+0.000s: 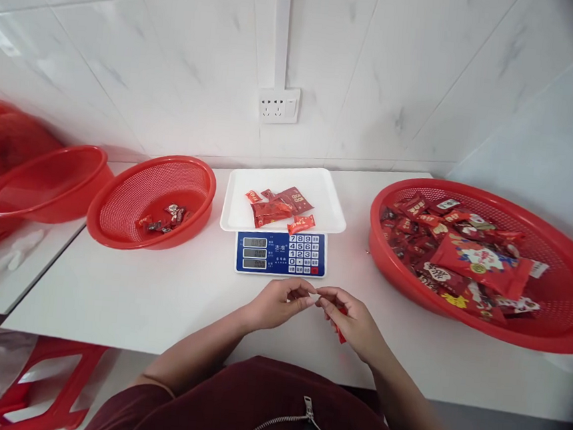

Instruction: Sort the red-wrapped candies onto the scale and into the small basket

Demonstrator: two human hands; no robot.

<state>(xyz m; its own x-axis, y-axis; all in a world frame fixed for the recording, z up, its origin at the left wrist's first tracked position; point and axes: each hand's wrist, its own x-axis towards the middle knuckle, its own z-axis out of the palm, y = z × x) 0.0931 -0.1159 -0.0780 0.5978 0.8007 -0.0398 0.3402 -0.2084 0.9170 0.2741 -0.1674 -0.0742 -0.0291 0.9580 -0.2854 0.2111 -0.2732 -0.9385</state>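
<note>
My left hand (279,303) and my right hand (350,319) meet fingertip to fingertip just in front of a digital scale (282,254). The left hand is closed in a pinch; what lies between its fingertips is too small to make out. A small red candy packet (341,329) sticks out from under the curled fingers of my right hand. On the scale rests a white tray (237,201), holding several red packets, among them a dark red one (295,200) and a small bright red one (301,225).
To the right stands a large red basket (400,288) heaped with wrapped snacks. A red basket (133,181) at left holds several small candies, with another red basket (48,184) beyond it. White tiled wall with a socket (278,106) behind; red stool (68,383) lower left.
</note>
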